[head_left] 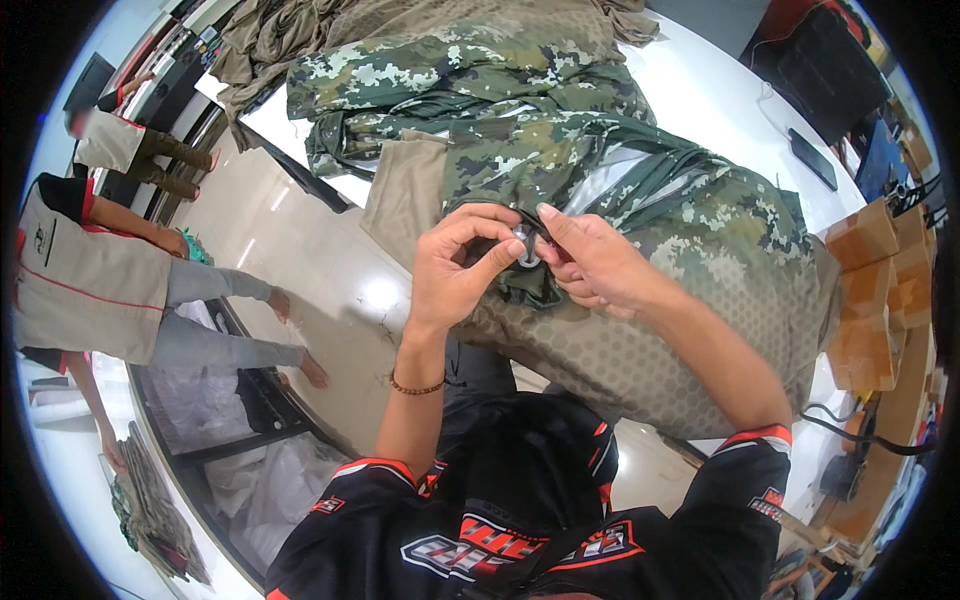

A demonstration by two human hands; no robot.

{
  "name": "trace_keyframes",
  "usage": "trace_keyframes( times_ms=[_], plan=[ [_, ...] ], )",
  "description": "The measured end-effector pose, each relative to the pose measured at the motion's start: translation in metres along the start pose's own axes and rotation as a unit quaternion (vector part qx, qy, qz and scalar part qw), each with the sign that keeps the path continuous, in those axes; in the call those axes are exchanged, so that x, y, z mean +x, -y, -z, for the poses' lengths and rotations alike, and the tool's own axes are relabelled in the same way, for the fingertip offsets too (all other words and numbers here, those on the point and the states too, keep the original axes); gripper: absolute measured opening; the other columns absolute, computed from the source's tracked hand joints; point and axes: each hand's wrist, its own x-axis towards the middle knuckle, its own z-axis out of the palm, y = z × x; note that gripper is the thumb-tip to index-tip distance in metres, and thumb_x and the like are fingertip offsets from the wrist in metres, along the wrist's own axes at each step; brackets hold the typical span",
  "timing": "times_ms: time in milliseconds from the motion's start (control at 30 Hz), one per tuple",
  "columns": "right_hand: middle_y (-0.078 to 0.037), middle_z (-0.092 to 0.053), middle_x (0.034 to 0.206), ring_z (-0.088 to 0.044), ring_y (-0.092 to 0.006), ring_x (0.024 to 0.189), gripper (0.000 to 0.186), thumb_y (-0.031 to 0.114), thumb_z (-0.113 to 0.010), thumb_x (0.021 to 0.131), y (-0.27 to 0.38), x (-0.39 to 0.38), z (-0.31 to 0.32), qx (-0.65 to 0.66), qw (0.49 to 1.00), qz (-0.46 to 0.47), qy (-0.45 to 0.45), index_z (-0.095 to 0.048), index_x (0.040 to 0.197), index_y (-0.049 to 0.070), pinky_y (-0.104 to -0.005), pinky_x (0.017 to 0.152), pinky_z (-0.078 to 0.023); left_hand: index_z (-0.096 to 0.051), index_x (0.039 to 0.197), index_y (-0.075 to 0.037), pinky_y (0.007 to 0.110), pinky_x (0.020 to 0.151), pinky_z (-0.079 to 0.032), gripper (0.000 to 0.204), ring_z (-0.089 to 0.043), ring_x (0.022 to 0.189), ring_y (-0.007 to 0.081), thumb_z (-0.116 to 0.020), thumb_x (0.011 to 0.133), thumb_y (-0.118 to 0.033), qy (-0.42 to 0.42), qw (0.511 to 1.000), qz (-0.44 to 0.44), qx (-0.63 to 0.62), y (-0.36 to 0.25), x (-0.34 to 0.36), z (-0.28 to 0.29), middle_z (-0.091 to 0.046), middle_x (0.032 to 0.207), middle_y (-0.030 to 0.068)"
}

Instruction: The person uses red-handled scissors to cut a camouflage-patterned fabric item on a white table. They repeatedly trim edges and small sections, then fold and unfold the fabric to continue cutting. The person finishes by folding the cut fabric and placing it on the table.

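Note:
Both my hands meet at the near edge of a green camouflage garment (pixel 500 165), which lies over brown hexagon-patterned cloth (pixel 640 355). The thumb and forefinger of my left hand (pixel 450 262) close in a pinch beside a small silvery, rounded piece (pixel 527 246). My right hand (pixel 605 262) is closed on the other side of that piece, thumb raised over curled fingers. A bit of red shows among its fingers, too small to name. Dark green cloth hangs just below my fingertips.
More camouflage and brown garments (pixel 440 60) are heaped across the white table (pixel 700 80). A black phone (pixel 812 160) lies at the right, near cardboard boxes (pixel 865 290). To the left, a person (pixel 95 270) stands by a folded garment stack (pixel 160 505); another person (pixel 110 140) is behind.

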Motion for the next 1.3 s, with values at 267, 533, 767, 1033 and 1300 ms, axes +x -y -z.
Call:
trace_keyframes(
  times_ms=[267,533,767,1033,1300],
  plan=[
    [0.009,-0.035,0.060,-0.026,-0.0022,0.045,0.051,0.050,-0.047,0.107,0.007,-0.008,0.000,-0.012,0.997,0.080,-0.019,-0.053,0.077,0.009,-0.0232,0.041,-0.021,-0.071,0.096,0.003,0.029,0.090,-0.049,0.007,-0.063,0.103,0.0162,-0.074,0.090,0.001,-0.010,0.999,0.008,-0.049,-0.005,-0.005,0.007,-0.067,0.114,0.0121],
    [0.001,-0.054,0.067,-0.047,-0.0031,0.060,0.022,0.023,-0.070,0.094,0.002,0.003,0.015,-0.310,0.876,0.326,-0.173,-0.069,0.089,0.002,-0.0244,0.053,-0.034,-0.069,0.098,0.000,0.030,0.086,-0.051,0.005,-0.066,0.093,0.0170,-0.068,0.095,-0.003,-0.178,0.984,0.001,0.029,-0.016,-0.039,0.127,-0.071,0.105,0.0117],
    [-0.005,-0.070,0.082,-0.053,-0.0061,0.062,0.015,0.008,-0.071,0.085,-0.002,0.016,0.012,-0.340,0.828,0.400,-0.198,-0.073,0.098,0.001,-0.0243,0.055,-0.041,-0.072,0.112,-0.001,0.026,0.078,-0.051,0.022,-0.065,0.088,0.0117,-0.073,0.090,-0.005,-0.378,0.885,-0.045,0.269,-0.024,-0.027,0.100,-0.073,0.097,0.0056],
    [-0.006,-0.071,0.089,-0.056,-0.0094,0.065,0.025,0.007,-0.073,0.083,-0.014,0.022,0.010,-0.313,0.833,0.420,-0.177,-0.073,0.107,0.002,-0.0249,0.055,-0.043,-0.075,0.096,0.001,0.026,0.064,-0.055,0.022,-0.070,0.074,0.0121,-0.083,0.081,-0.012,-0.175,0.945,-0.026,0.273,-0.035,0.014,-0.032,-0.075,0.083,0.0079],
    [-0.007,-0.070,0.090,-0.057,-0.0149,0.065,0.035,0.009,-0.077,0.081,-0.012,0.025,0.012,-0.339,0.820,0.437,-0.148,-0.072,0.115,0.004,-0.0272,0.061,-0.047,-0.072,0.092,0.003,0.026,0.062,-0.056,0.012,-0.071,0.072,0.0130,-0.076,0.087,-0.008,-0.164,0.962,0.053,0.214,-0.025,0.019,-0.031,-0.073,0.082,0.0076]
  ],
)
